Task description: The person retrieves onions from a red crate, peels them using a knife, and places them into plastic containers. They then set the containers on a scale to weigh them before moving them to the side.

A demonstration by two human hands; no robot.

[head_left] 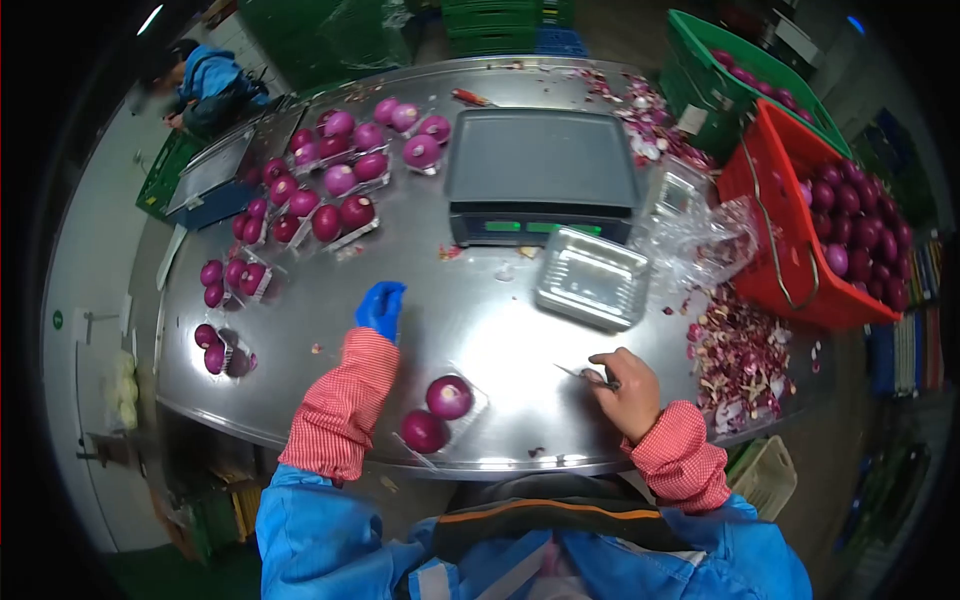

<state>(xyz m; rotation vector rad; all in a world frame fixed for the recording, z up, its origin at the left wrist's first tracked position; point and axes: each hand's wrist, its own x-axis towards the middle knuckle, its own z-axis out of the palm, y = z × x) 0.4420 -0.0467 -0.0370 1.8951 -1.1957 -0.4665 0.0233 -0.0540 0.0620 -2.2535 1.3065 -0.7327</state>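
Note:
My left hand (380,311), in a blue glove, is over the middle left of the steel table, fingers loosely extended and holding nothing I can see. My bare right hand (627,393) is closed around a small knife (572,371), its thin blade pointing left. Between my forearms, near the front edge, two peeled red onions (449,398) sit in a clear plastic tray (466,424). Beyond my right hand, an apparently empty clear plastic tray (594,279) leans against the front of a grey weighing scale (541,160).
Packed trays of red onions (340,180) fill the table's left side. A red crate (765,215) of onions and a green crate (700,75) stand right. Onion peelings (742,355), plastic wrap (700,240) and a red-handled tool (472,97) lie about. Another person (215,85) stands far left.

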